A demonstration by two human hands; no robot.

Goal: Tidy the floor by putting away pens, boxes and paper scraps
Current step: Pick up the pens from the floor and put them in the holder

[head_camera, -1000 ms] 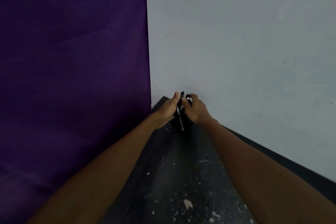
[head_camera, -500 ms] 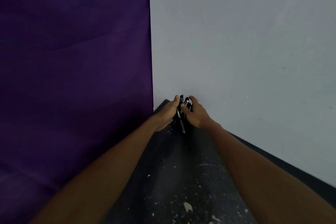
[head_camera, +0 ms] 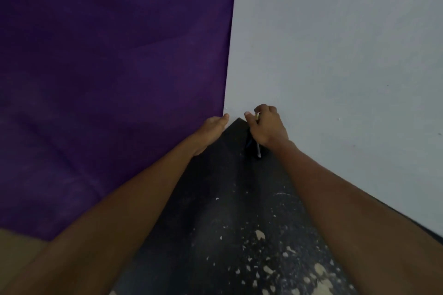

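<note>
Up in the floor corner, the right hand has its grip closed around a few pens, thin, dark and pale-tipped, pointing down. Apart from it, the left hand lies loosely open, holding nothing, against purple cloth.

L hand open; R hand fisted

Right hand fisted round pens, tips poking out below, near corner. Left hand empty, open against purple cloth. Dark speckled floor; grey wall.
</note>
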